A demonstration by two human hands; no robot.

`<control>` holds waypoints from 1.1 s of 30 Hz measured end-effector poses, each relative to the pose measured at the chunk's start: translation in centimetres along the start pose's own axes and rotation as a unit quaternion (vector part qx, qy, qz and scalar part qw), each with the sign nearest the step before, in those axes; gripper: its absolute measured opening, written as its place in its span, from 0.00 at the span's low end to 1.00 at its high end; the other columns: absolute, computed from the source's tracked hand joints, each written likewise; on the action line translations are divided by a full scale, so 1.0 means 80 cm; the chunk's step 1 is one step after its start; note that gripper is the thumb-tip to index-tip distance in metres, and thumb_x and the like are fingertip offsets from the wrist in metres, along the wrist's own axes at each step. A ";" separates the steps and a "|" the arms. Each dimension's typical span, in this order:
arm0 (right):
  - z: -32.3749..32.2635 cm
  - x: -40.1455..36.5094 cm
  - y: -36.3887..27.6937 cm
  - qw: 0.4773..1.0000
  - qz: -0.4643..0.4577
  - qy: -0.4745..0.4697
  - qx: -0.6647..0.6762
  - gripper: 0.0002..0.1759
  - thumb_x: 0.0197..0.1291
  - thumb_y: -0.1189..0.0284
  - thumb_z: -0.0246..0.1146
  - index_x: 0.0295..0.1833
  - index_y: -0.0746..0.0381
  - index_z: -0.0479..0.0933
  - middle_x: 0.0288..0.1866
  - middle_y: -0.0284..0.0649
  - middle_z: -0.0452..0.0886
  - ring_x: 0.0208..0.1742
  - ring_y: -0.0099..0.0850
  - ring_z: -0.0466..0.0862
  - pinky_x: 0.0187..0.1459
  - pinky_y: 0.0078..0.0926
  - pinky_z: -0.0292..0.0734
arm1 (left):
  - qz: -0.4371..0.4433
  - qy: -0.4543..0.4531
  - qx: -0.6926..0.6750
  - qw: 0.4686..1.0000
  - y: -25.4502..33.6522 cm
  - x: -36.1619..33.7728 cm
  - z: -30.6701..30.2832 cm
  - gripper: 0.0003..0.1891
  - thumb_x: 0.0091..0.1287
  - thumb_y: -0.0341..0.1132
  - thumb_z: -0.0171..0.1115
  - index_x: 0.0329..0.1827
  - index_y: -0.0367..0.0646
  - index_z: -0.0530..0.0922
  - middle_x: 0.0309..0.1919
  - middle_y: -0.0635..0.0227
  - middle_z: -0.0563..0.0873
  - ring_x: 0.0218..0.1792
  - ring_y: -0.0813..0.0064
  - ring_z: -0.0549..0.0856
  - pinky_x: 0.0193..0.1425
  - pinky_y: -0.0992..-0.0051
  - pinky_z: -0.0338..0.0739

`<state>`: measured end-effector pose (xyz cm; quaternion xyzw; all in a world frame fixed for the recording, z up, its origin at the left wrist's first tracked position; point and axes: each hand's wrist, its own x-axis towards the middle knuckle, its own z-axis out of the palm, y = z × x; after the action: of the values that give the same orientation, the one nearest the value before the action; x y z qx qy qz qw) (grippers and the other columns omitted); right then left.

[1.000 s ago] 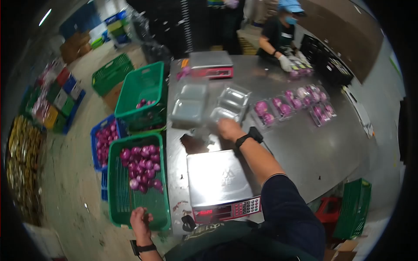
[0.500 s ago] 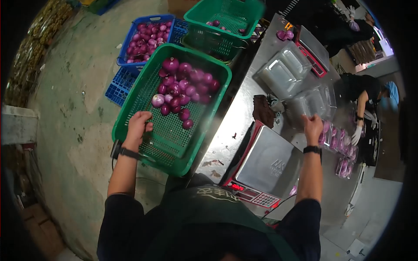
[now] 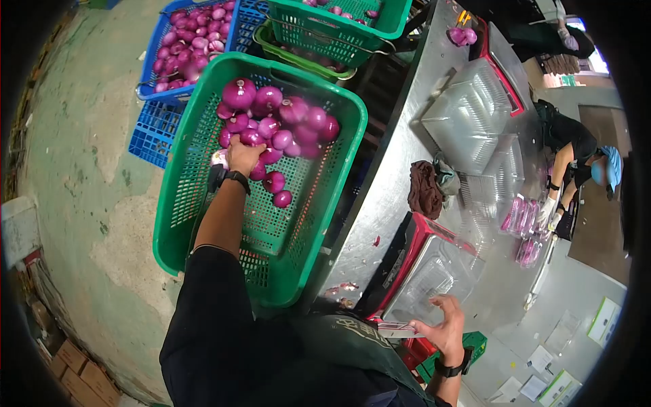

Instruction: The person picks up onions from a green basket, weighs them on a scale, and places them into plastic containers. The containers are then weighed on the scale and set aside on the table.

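Note:
My left hand (image 3: 245, 154) reaches into the green basket (image 3: 264, 239), its fingers on a red onion (image 3: 251, 138) among several others; how firmly they hold it is hard to see. A clear plastic container (image 3: 431, 277) lies on the scale (image 3: 400, 288). Beside its near edge is my right hand (image 3: 444, 325), with thumb and fingers apart and nothing held.
Clear containers (image 3: 471, 112) are stacked on the metal table (image 3: 359, 247), near a brown cloth (image 3: 425, 190). A blue crate (image 3: 150, 95) of onions stands beyond the basket. A co-worker (image 3: 573, 146) with gloved hands handles packed onions (image 3: 521, 216) at the right.
My left hand has moved from the basket's side onto the onions. My right hand has come from the container stack to the scale, where a clear container now lies. The whole view has shifted.

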<state>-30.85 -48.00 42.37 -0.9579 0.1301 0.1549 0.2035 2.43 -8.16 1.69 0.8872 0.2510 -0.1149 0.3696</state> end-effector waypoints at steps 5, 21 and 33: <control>-0.008 0.005 -0.028 0.994 0.044 0.048 0.090 0.28 0.42 0.68 0.84 0.48 0.65 0.81 0.46 0.46 0.84 0.48 0.41 0.84 0.52 0.38 0.80 | -0.011 0.001 0.083 0.996 -0.009 0.019 0.030 0.55 0.47 0.49 0.87 0.76 0.45 0.61 0.63 0.44 0.81 0.66 0.38 0.78 0.74 0.48 0.70; 0.057 0.116 -0.202 0.987 -0.157 0.026 0.017 0.57 0.42 0.57 0.85 0.76 0.63 0.65 0.70 0.56 0.71 0.67 0.55 0.78 0.60 0.45 0.82 | 0.002 -0.637 -0.578 0.509 0.146 -0.313 -0.133 0.42 0.63 0.49 0.69 0.79 0.45 0.64 0.61 0.61 0.80 0.51 0.67 0.87 0.48 0.69 0.86; 0.015 0.074 -0.138 0.953 -0.191 0.119 0.202 0.50 0.44 0.57 0.83 0.71 0.66 0.72 0.60 0.48 0.81 0.56 0.40 0.86 0.58 0.37 0.83 | 0.104 -0.438 -0.335 0.827 0.145 -0.272 -0.047 0.15 0.69 0.33 0.68 0.56 0.40 0.82 0.40 0.69 0.89 0.32 0.80 0.83 0.36 0.77 0.79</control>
<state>-22.24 -38.82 43.12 -0.9154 -0.0030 -0.0311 0.4013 -9.79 -20.27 19.76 0.5859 -0.0083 -0.3615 0.7252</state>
